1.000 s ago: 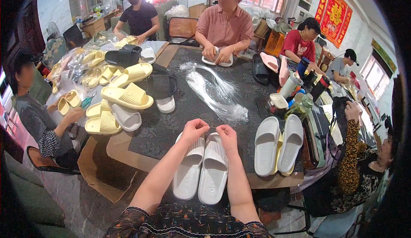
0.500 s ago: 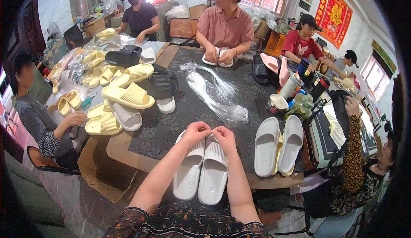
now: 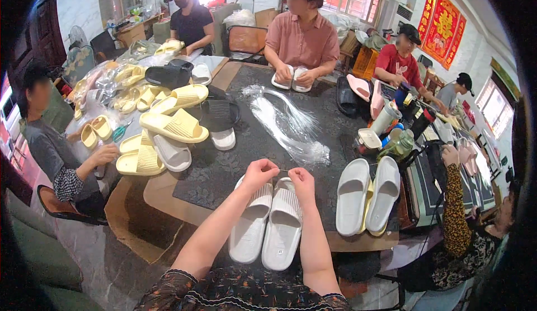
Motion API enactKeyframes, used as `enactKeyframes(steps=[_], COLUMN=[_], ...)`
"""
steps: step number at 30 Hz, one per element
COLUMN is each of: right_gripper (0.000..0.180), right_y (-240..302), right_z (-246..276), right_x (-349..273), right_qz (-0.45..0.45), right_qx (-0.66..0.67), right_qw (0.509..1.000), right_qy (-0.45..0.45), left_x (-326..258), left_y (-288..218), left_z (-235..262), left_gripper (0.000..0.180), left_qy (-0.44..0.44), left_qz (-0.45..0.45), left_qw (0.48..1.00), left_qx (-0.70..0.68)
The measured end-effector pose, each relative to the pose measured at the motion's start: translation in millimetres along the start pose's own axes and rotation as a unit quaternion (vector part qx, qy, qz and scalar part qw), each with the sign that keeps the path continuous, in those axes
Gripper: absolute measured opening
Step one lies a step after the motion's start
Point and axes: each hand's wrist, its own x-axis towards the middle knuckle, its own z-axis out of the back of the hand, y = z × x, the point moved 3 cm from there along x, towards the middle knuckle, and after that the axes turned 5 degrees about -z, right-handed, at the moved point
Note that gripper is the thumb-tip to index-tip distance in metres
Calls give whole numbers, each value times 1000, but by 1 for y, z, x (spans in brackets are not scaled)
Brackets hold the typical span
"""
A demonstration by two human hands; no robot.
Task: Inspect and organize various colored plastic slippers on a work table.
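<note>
White slippers [image 3: 268,227], toes hidden under both hands [image 3: 281,174].

The white slippers [image 3: 268,227] look like soft foam — matt, with ribbed straps. The yellow slippers [image 3: 173,125] have the same dull, ribbed finish. The mat [image 3: 240,160] on the counter [image 3: 162,199] is dark and rough-looking, faintly patterned, while the counter's bare edge is smooth brown wood. The bundle of thin clear strands [image 3: 291,126] is glossy plastic — it catches the light.
</note>
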Motion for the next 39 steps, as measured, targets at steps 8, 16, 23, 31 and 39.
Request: enactKeyframes(steps=[8,16,23,31,39], right_gripper=[10,10,11,12,13], right_y=[-2,4,-5,-3,1], right_z=[-2,-6,0,-1,-1], right_x=[-1,-4,0,0,-1], right_qz=[-13,-26,1,0,9], right_qx=[-11,-27,-27,11,-5], right_qw=[1000,998,999,1000,1000], right_qy=[21,49,47,8,-9], left_x=[-1,-2,-5,-2,0], left_y=[-2,-3,-12,-3,-1], left_z=[-1,-5,-6,0,2], left_gripper=[13,11,13,13,13], left_qy=[28,37,51,25,12], left_qz=[-18,-39,7,-13,-15], left_qw=[999,999,999,1000,1000], left_qx=[10,-8,-10,-1,-6])
